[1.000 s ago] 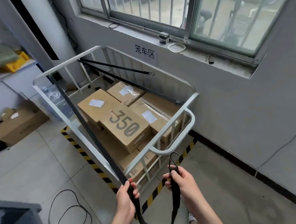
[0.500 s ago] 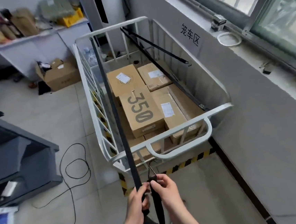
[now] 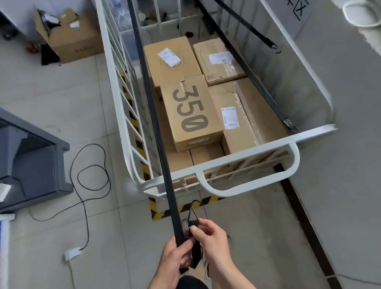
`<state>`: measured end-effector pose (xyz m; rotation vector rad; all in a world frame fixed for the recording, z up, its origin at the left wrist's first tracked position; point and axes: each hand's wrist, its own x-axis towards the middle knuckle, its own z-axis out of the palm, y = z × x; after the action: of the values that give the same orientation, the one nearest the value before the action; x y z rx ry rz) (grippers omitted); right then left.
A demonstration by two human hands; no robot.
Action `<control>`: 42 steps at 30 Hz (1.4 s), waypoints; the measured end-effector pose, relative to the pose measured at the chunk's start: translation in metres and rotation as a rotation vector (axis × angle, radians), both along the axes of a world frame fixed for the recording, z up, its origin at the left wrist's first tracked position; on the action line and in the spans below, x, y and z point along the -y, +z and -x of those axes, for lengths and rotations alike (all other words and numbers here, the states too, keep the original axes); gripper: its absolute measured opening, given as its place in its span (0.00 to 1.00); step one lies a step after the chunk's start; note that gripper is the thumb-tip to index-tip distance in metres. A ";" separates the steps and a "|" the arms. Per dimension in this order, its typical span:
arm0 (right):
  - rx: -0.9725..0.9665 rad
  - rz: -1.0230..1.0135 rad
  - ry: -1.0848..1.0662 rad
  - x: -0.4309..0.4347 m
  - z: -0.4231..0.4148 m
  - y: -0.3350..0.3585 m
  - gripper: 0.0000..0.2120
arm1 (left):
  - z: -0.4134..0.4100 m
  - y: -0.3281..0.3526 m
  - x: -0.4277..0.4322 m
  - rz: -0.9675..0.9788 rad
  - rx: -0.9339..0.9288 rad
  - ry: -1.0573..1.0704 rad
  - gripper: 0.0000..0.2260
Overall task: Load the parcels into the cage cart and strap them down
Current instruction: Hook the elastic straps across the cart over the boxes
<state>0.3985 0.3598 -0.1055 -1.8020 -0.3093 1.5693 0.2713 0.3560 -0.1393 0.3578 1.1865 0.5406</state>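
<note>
Parcels (image 3: 191,111) fill the cart (image 3: 233,160), and just before its near rail the left hand (image 3: 172,260) grips the strap (image 3: 158,135) while the right hand (image 3: 211,240) pinches the strap's hook (image 3: 193,221) end.

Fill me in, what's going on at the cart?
A person stands at the cage cart. The left hand grips a black strap stretched taut over the parcels; the right hand pinches its loose end below the metal hook, which is not yet hooked on. A second strap runs along the right side.
</note>
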 end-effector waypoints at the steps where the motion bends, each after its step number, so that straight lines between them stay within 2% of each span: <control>1: 0.010 0.009 0.012 -0.002 0.001 -0.005 0.09 | 0.002 -0.005 -0.002 0.000 -0.007 -0.018 0.17; 4: 0.010 0.011 0.086 -0.008 0.000 -0.021 0.10 | 0.007 -0.024 -0.008 0.020 -0.048 -0.014 0.15; 6: -0.020 0.016 0.177 -0.011 -0.005 -0.031 0.13 | 0.011 -0.039 -0.013 0.036 -0.084 0.011 0.17; 10: 0.009 0.100 0.352 -0.011 -0.016 -0.045 0.20 | 0.014 -0.063 -0.018 0.031 -0.153 -0.023 0.14; 15: 0.009 0.119 0.453 -0.011 -0.024 -0.046 0.20 | 0.008 -0.077 -0.027 0.023 -0.176 0.002 0.14; 19: 0.004 0.110 0.434 -0.018 -0.029 -0.042 0.18 | 0.003 -0.073 -0.027 0.040 -0.163 0.062 0.15; 22: 0.035 0.062 0.447 -0.028 -0.036 -0.033 0.15 | 0.001 -0.057 -0.025 0.054 -0.125 0.102 0.17; 26: 0.066 -0.056 0.455 -0.042 -0.050 -0.008 0.10 | -0.001 -0.018 -0.032 0.005 -0.119 0.100 0.15; 29: 0.028 -0.122 0.435 -0.058 -0.060 0.014 0.11 | -0.004 0.017 -0.048 -0.058 -0.158 0.086 0.13; 32: -0.066 -0.136 0.388 -0.075 -0.069 0.037 0.15 | -0.012 0.050 -0.067 -0.099 -0.208 0.016 0.17; 39: -0.193 -0.257 0.327 -0.117 -0.097 0.087 0.14 | -0.041 0.121 -0.101 -0.206 -0.225 -0.002 0.16; 42: -0.200 -0.325 0.338 -0.129 -0.107 0.105 0.16 | -0.055 0.142 -0.112 -0.250 -0.223 0.007 0.21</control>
<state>0.5055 0.4891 -0.0009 -1.3816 -0.7576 1.7926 0.3264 0.4680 0.0030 0.6404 1.3377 0.6704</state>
